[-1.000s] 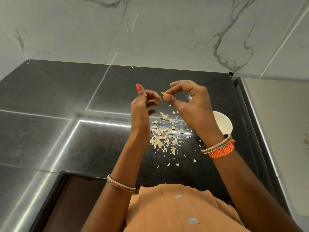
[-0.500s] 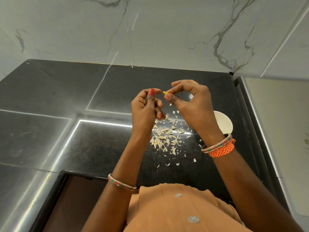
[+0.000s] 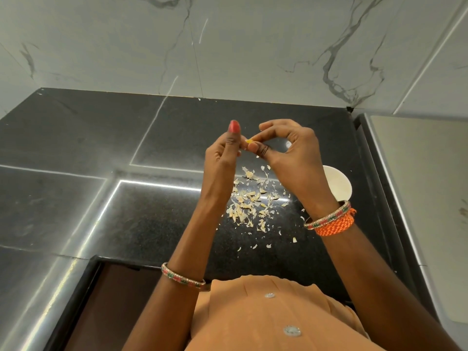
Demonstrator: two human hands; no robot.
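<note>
The right hand [image 3: 291, 158] pinches a small yellow bit [image 3: 249, 141] between thumb and forefinger, in the air above the black worktop [image 3: 152, 224], toward its back edge. The left hand [image 3: 222, 158] curls its fingers right against the bit, thumb raised; whether they grip it I cannot tell. Pale peelings [image 3: 249, 201] lie scattered beneath the hands, and a white bowl [image 3: 339, 183] sits near the right edge.
</note>
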